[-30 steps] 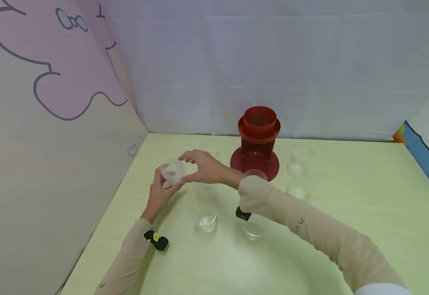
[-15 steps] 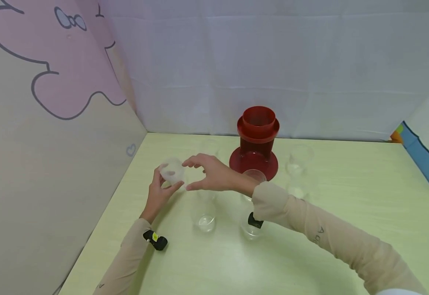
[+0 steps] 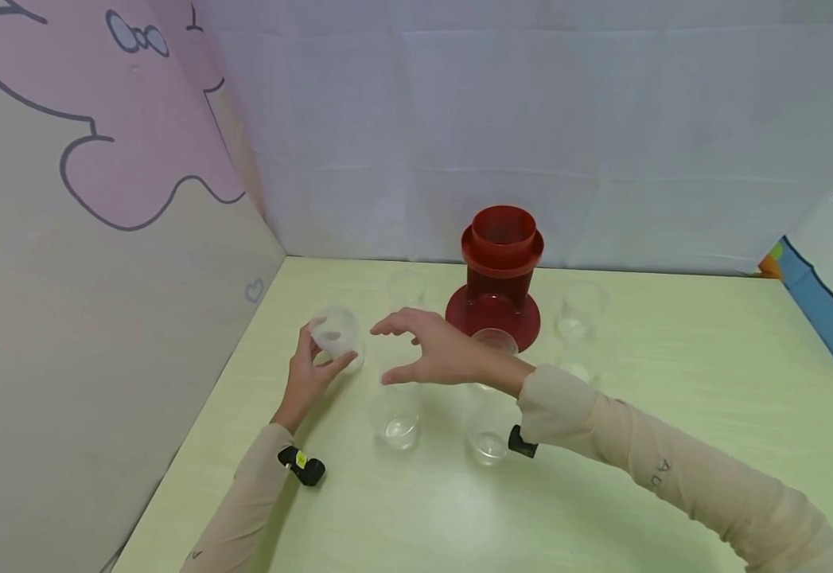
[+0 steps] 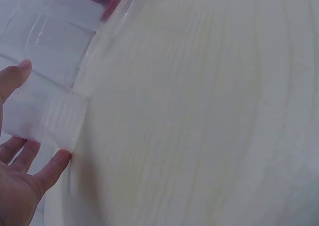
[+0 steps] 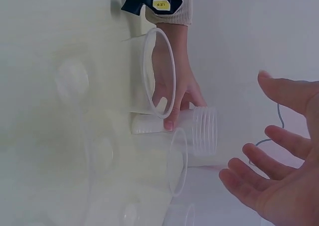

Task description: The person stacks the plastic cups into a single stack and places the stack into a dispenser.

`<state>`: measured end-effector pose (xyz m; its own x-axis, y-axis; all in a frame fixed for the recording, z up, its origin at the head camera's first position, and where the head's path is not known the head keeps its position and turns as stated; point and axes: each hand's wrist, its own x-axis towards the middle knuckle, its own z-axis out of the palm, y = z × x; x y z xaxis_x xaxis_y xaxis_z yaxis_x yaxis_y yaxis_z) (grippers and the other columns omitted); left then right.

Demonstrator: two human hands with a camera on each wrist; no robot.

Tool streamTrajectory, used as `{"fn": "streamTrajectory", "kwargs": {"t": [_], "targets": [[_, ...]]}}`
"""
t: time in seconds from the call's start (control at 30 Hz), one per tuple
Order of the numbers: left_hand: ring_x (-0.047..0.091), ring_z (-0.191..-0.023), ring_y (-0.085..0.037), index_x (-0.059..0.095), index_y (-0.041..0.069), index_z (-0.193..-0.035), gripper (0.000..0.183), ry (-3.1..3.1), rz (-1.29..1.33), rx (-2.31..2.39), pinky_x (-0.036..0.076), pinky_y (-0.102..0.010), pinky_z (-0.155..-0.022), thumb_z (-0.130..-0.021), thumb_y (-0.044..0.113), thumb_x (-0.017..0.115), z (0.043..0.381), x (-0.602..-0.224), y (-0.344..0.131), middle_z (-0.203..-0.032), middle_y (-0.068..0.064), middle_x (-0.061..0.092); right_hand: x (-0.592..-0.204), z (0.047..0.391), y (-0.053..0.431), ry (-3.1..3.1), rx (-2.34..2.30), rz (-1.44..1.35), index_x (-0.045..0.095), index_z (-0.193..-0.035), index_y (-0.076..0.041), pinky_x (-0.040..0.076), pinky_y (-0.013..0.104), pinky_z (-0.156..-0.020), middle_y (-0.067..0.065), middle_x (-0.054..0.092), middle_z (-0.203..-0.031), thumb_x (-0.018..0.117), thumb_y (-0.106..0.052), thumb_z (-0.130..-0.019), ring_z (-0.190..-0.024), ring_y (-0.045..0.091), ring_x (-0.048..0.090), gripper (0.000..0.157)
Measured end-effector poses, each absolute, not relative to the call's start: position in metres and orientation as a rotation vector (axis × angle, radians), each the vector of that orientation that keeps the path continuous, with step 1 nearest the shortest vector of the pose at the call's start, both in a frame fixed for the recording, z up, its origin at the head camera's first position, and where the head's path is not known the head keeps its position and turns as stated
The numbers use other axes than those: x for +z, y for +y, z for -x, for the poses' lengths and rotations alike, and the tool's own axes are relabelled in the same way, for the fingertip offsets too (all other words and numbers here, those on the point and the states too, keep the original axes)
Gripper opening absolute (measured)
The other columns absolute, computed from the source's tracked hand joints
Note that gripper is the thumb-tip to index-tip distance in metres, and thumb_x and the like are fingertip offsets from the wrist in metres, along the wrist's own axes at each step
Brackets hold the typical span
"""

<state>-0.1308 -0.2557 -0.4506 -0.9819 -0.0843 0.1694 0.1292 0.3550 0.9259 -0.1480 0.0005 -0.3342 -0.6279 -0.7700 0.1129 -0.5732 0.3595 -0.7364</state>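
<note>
While a stack of clear plastic cups (image 3: 337,322) is gripped at the left of the table (image 3: 645,477) by the left hand (image 3: 309,376), with thumb and fingers curled round its side, nothing is held by the right hand (image 3: 441,350). Its thumb and fingers are spread apart, and the two hands are well separated. Close-set rims are shown on the stack in the right wrist view; whether its base is touching the tabletop cannot be told.

Below and nearer the wearer, two single cups are seen — a left front cup (image 3: 397,426) and a right front cup (image 3: 489,442). Beyond the right hand, a rear cup (image 3: 406,290) is partly hidden. A middle cup (image 3: 495,341) is set just in front of a red flanged stand (image 3: 502,263), and two faint cups (image 3: 574,328) are placed to its right. A black wrist camera (image 3: 303,467) is worn on the left sleeve (image 3: 244,501). The table is backed by a white cloth (image 3: 531,119), and a pink cartoon figure (image 3: 137,103) is printed on the left-hand panel (image 3: 65,358).
</note>
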Motion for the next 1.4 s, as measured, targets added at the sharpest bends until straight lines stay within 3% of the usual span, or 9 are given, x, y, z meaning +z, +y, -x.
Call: {"fn": "streamTrajectory", "kwargs": {"t": [0.3,0.57,0.97,1.4], "targets": [[0.047,-0.123,-0.036,0.030,0.009,-0.142,0.076,-2.441,0.052,-1.673,0.046,-0.052,-0.094,-0.081,0.013,0.076,0.132,-0.449,-0.254,-0.127,-0.021,0.051,-0.336,0.132,0.021,2.359,-1.220,1.178,0.053,-0.130,-0.017,0.047,0.029,-0.091,-0.009,0.053,-0.124,0.080,-0.028,-0.077,-0.113,0.011,0.047,0.060],[0.048,-0.122,-0.029,0.031,0.019,-0.141,0.080,-2.423,0.041,-1.647,0.049,-0.045,-0.092,-0.078,0.026,0.079,0.143,-0.478,-0.265,-0.127,-0.013,0.053,-0.346,0.119,0.038,2.341,-1.297,1.201,0.053,-0.130,-0.017,0.048,0.033,-0.092,-0.008,0.054,-0.126,0.082,-0.026,-0.075,-0.114,0.010,0.048,0.062],[0.048,-0.122,-0.028,0.032,0.022,-0.141,0.079,-2.423,0.015,-1.642,0.050,-0.044,-0.092,-0.078,0.026,0.080,0.143,-0.482,-0.266,-0.127,-0.012,0.053,-0.360,0.102,0.062,2.294,-1.445,1.189,0.050,-0.130,-0.026,0.044,0.040,-0.097,-0.016,0.051,-0.128,0.082,-0.028,-0.075,-0.118,0.006,0.046,0.064],[0.047,-0.124,-0.029,0.031,0.022,-0.142,0.078,-2.411,0.031,-1.643,0.048,-0.046,-0.093,-0.079,0.025,0.078,0.141,-0.482,-0.267,-0.129,-0.013,0.052,-0.360,0.084,0.078,2.332,-1.487,1.170,0.052,-0.127,-0.017,0.044,0.035,-0.097,-0.008,0.054,-0.124,0.084,-0.018,-0.072,-0.115,0.010,0.049,0.064]]}}
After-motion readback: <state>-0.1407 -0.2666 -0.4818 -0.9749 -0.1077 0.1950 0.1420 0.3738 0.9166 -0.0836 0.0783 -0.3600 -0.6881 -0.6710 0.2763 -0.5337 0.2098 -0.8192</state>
